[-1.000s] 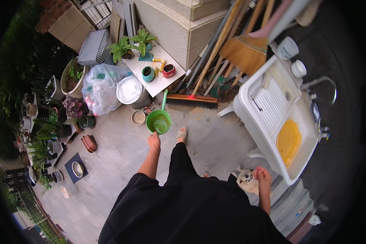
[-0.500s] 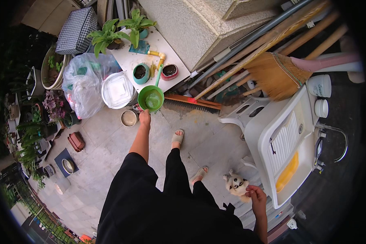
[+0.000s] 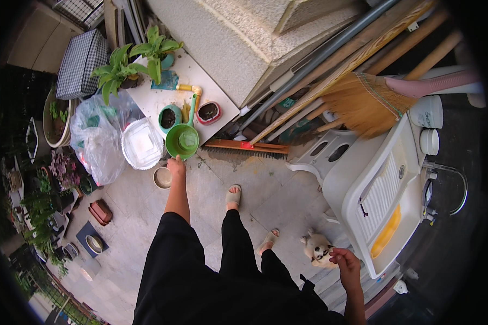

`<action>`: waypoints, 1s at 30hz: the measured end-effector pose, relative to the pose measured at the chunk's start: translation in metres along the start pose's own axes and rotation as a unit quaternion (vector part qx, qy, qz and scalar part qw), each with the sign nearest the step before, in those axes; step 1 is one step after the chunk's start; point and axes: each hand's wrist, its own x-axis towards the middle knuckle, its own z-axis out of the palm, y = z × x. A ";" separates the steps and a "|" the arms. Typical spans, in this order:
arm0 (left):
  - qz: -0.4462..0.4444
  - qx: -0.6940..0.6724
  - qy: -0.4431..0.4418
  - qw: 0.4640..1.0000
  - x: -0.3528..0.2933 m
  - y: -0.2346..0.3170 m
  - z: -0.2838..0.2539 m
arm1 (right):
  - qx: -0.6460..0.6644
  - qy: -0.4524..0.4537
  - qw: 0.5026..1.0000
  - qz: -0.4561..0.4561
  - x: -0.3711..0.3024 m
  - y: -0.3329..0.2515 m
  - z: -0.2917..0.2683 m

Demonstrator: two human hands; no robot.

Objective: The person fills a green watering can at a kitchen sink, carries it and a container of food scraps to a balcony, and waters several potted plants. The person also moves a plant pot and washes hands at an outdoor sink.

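Note:
My left hand [image 3: 177, 167] is closed on the near rim of a green long-handled dipper [image 3: 174, 144]. Its bowl faces up with a shiny, pale patch inside, and the handle points away over a white tabletop [image 3: 222, 95]. Just beyond the bowl sit a teal pot of soil [image 3: 169, 116] and a red pot of soil [image 3: 209, 112]. My right hand [image 3: 348, 264] hangs at the lower right with thumb and fingers pinched together; whatever they may hold is too small to make out. A small pale dog [image 3: 315, 246] stands just beyond those fingers, looking up.
Left of the dipper lie a clear plastic tray [image 3: 142, 144] and a stuffed plastic bag [image 3: 100, 141]. A round bowl [image 3: 162, 177] is on the tiles by my left wrist. A push broom [image 3: 249, 146] and straw broom [image 3: 358, 105] lean at the right, above a white sink [image 3: 358, 216].
The view has shifted, so the tabletop and pots sit lower and further left. My left hand has brought the dipper slightly nearer the pots. My right hand stays pinched beside the dog.

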 end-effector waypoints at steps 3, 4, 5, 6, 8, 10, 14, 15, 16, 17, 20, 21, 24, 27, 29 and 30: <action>0.005 0.001 0.020 1.000 -0.018 0.023 -0.021 | 0.015 0.004 1.000 -0.011 0.003 0.001 -0.005; 0.003 0.028 0.031 0.999 -0.030 0.034 -0.028 | 0.023 0.010 1.000 -0.015 0.002 0.000 -0.006; 0.001 0.056 0.042 0.998 -0.044 0.046 -0.037 | 0.032 0.016 0.999 -0.018 0.000 0.000 -0.007; 0.008 0.078 0.055 0.995 -0.060 0.056 -0.046 | 0.042 0.022 0.999 -0.021 -0.003 -0.002 -0.008; 0.088 0.118 0.084 0.985 -0.088 0.068 -0.062 | 0.067 0.035 0.997 -0.031 -0.007 -0.002 -0.012; 0.163 0.124 0.078 0.976 -0.110 0.076 -0.069 | 0.072 0.046 0.994 -0.060 -0.008 0.011 -0.028; 0.305 0.068 -0.085 0.946 -0.211 0.140 -0.076 | 0.084 0.110 0.988 -0.062 -0.022 0.035 -0.058; 0.346 0.058 -0.106 0.931 -0.239 0.157 -0.076 | 0.090 0.130 0.986 -0.058 -0.027 0.038 -0.068; 0.364 0.036 -0.142 0.920 -0.269 0.177 -0.077 | 0.119 0.143 0.981 -0.054 -0.030 0.036 -0.079; 0.383 0.019 -0.174 0.907 -0.297 0.196 -0.077 | 0.152 0.153 0.975 -0.052 -0.031 0.038 -0.089; 0.447 -0.042 -0.253 0.857 -0.366 0.237 -0.056 | 0.216 0.195 0.955 -0.062 -0.037 0.059 -0.123; 0.468 -0.050 -0.273 0.839 -0.394 0.260 -0.054 | 0.236 0.210 0.947 -0.065 -0.038 0.065 -0.133; 0.545 -0.064 -0.317 0.774 -0.465 0.318 -0.035 | 0.293 0.242 0.923 -0.066 -0.037 0.087 -0.166; 0.572 -0.046 -0.362 0.735 -0.541 0.361 -0.013 | 0.360 0.268 0.891 -0.066 -0.024 0.117 -0.206; 0.592 -0.046 -0.376 0.711 -0.590 0.376 0.008 | 0.408 0.270 0.869 -0.077 -0.003 0.141 -0.236; 0.621 -0.058 -0.374 0.686 -0.616 0.384 0.017 | 0.421 0.267 0.863 -0.084 0.012 0.150 -0.253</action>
